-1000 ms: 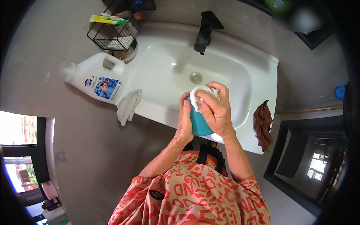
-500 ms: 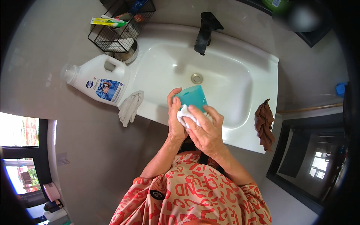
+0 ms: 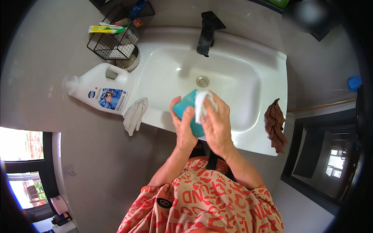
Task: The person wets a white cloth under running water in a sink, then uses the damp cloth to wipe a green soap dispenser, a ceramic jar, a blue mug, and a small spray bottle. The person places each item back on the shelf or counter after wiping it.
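Observation:
Over the front edge of the white washbasin [image 3: 248, 140], my left hand [image 3: 184, 130] grips a teal plastic cup [image 3: 183, 105], thumb on its near side and fingers round the left. My right hand [image 3: 219, 126] is closed on a white cloth [image 3: 199, 104], which it presses against the cup's right side and top end. The fingers and the cloth hide part of the cup. Both hands are held close together, below the drain [image 3: 202, 81].
A black faucet [image 3: 206, 35] stands at the basin's back. To the left are a large white jug [image 3: 101, 85], a pale folded cloth [image 3: 136, 114] and a black wire basket [image 3: 112, 48] with tubes. A brown cloth [image 3: 275, 126] hangs over the right rim.
The cup has been turned and tilted in my left hand. My right hand has moved the white cloth up from the cup's lower part to its upper right side. The view has shifted slightly.

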Demonstrator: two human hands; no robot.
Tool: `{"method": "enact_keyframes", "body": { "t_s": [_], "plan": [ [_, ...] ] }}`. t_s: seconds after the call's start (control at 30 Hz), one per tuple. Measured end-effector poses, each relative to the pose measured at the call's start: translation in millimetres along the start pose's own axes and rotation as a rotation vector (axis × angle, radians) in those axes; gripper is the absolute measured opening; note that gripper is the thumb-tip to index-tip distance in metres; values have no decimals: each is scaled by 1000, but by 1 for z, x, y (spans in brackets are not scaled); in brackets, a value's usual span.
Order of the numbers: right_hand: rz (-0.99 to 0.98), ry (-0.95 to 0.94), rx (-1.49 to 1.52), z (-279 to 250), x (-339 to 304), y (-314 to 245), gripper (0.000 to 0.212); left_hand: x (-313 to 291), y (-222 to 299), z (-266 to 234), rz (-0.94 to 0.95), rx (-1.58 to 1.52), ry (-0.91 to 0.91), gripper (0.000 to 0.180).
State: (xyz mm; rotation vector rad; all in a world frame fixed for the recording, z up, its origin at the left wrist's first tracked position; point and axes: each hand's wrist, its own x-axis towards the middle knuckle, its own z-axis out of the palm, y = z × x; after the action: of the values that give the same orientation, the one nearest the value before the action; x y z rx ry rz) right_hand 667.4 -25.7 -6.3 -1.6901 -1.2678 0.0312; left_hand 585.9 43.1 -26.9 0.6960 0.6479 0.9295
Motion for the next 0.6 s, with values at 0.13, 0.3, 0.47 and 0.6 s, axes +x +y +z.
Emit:
{"method": "enact_keyframes", "body": {
  "t_s": [0.13, 0.3, 0.47, 0.6],
  "plan": [
    [-177, 106, -65, 16, -20, -11, 46, 8, 1, -12, -253, -228, 1, 60],
    [-123, 144, 120, 31, -14, 5, 49, 3, 19, 21, -259, -270, 51, 72],
    [159, 160, 350, 33, 5, 10, 54, 9, 10, 24, -275, -364, 49, 76],
    [274, 84, 436, 34, -5, 10, 51, 15, 9, 15, -239, -376, 63, 77]
  ]
}}
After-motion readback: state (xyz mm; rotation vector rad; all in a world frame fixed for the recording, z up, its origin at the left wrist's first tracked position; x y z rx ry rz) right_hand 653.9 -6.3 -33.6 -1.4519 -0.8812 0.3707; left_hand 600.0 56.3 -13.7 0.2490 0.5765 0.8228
